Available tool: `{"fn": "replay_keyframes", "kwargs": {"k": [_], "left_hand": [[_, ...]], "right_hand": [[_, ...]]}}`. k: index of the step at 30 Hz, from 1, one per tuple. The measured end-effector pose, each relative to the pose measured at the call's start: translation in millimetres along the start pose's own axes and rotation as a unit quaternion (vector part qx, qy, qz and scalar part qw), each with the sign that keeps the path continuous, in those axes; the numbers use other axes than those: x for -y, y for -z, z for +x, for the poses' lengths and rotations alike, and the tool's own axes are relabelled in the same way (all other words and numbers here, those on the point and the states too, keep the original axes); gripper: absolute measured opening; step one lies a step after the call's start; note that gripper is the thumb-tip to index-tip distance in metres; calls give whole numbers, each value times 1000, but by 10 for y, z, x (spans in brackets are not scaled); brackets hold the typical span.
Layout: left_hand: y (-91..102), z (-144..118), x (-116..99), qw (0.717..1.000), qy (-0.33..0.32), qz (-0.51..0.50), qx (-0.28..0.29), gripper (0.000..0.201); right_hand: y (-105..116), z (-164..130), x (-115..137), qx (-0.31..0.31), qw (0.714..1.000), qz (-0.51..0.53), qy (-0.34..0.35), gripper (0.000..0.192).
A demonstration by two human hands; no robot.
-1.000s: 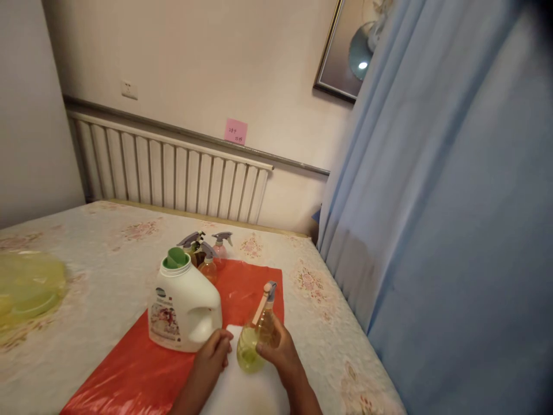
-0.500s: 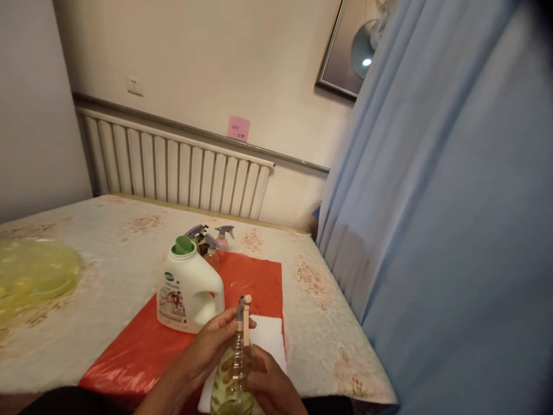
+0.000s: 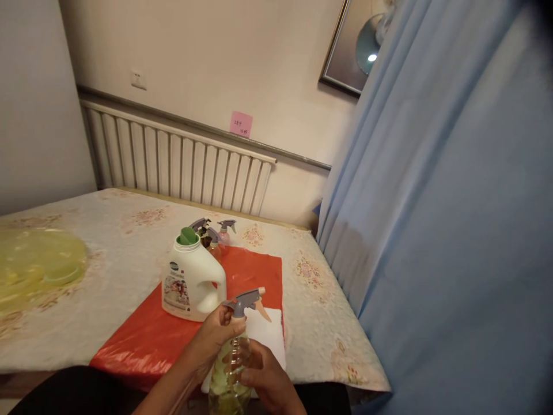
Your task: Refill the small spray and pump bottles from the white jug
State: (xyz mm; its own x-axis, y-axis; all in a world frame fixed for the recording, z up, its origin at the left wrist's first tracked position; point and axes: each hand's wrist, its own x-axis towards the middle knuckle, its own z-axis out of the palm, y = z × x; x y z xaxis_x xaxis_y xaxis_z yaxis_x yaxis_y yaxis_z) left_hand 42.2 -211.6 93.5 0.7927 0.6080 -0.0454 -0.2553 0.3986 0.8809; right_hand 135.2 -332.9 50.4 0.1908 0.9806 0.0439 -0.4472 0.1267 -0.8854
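A clear spray bottle (image 3: pixel 228 377) with pale yellow-green liquid stands upright between my hands at the front edge of the bed-like surface. On its neck sits a grey trigger head with a peach nozzle and lever, the nozzle pointing right. My left hand (image 3: pixel 219 332) grips the neck just under the trigger head, fingers closed. Around the right side of the bottle's body my right hand (image 3: pixel 265 372) is curled, thumb in front. Just behind them is a white detergent jug (image 3: pixel 196 285) with a green insert in its mouth, resting on a red plastic sheet (image 3: pixel 142 343).
Several spray bottles (image 3: pixel 213 245) with grey heads cluster behind the jug. A white pad (image 3: pixel 270 334) lies under my hands. At the left is a yellow translucent basin-like thing (image 3: pixel 41 262). A blue curtain (image 3: pixel 432 230) hangs along the right; a radiator (image 3: pixel 173 155) lines the wall.
The trigger head has turned, its nozzle swinging from facing me to pointing right. My left fingers are closer round the neck. The view has shifted slightly.
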Motion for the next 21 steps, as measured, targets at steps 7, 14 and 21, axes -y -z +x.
{"fn": "replay_keyframes", "kwargs": {"k": [7,14,21], "left_hand": [[124,-81,-40,991,76,-52,101,34],[122,-50,6,993,62,-69,73,29],[122,-77,-25,995,41,-60,73,42]], "right_hand": [[26,-52,-20,-12,1000,1,-3,67],[75,-66,-62,-31,999,-22,-12,72],[26,-84,10,-21,999,-47,-12,71]]}}
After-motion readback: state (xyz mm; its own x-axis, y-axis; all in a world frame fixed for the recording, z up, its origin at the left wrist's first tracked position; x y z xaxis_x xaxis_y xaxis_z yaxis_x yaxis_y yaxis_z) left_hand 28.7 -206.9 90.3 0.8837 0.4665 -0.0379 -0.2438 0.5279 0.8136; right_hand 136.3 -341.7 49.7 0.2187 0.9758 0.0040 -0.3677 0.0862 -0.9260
